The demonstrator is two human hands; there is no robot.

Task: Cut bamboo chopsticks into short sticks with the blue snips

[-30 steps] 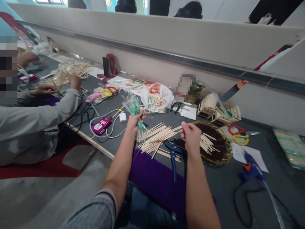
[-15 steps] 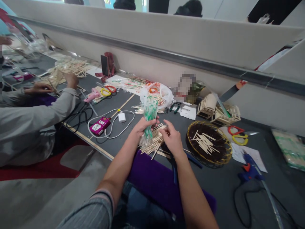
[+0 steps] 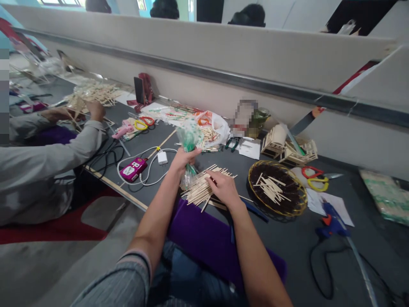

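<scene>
My left hand (image 3: pixel 182 158) is closed round a clear plastic wrapper with green print (image 3: pixel 188 140), held upright above a loose pile of thin wooden sticks (image 3: pixel 204 185) on the grey table. My right hand (image 3: pixel 223 188) lies on that pile, fingers curled over the sticks and seemingly gripping some. Blue-handled pliers (image 3: pixel 252 209) lie partly hidden under my right wrist. A round dark basket with a yellow rim (image 3: pixel 298 204) sits just right of the pile and holds several short sticks.
Small stick-built models (image 3: pixel 289 147), red and yellow scissors (image 3: pixel 315 178) and a blue glue gun (image 3: pixel 332 221) lie to the right. A pink device with white cable (image 3: pixel 132 169) and a white plastic bag (image 3: pixel 212 128) lie left. A person in grey sleeves (image 3: pixel 47 149) works nearby.
My right hand moved left from the basket to the stick pile and settled on it. My left hand raised the wrapper and tilted it, staying over the pile.
</scene>
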